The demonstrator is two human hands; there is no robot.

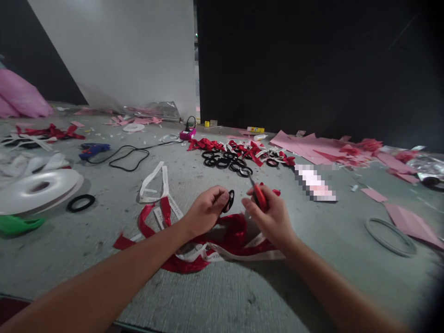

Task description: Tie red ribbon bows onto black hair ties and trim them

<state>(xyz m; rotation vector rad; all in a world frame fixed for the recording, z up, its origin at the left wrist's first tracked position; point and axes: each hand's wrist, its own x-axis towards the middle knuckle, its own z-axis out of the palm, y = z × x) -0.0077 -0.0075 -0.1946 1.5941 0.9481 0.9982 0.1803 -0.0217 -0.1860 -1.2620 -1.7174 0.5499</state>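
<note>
- You are holding both hands just above the red ribbon heap (229,236), which is lying on the grey work surface (243,296) nearest to you; every place below is being given relative to that heap.
- Your left hand (206,210) is hovering over the heap's far left edge, with its fingers pinched together on a small black ring (230,200), which is standing on edge with its opening facing roughly sideways.
- Your right hand (268,215) is hovering over the heap's far right edge, with its fingers curled tight around the red-handled scissors (258,194). The blades are pointing up and away from you, leaning slightly left; whether they are parted is too small to tell.
- The ring is sitting just left of the scissors, close but apart; the left hand is the nearer one, since it is gripping the ring.
- Left of the heap, white ribbon strips (154,182) are lying loose, and a lone black ring (81,202) and a large white ribbon spool (38,189) are lying farther left.
- Beyond the heap, a cluster of black rings (227,163) and red bows (243,150) is lying in a row.
- Farther out to the left, a blue glue gun (92,149) is resting with its black cord (128,155) trailing.
- Far right of the heap, pink paper scraps (312,145) are lying spread out.
</note>
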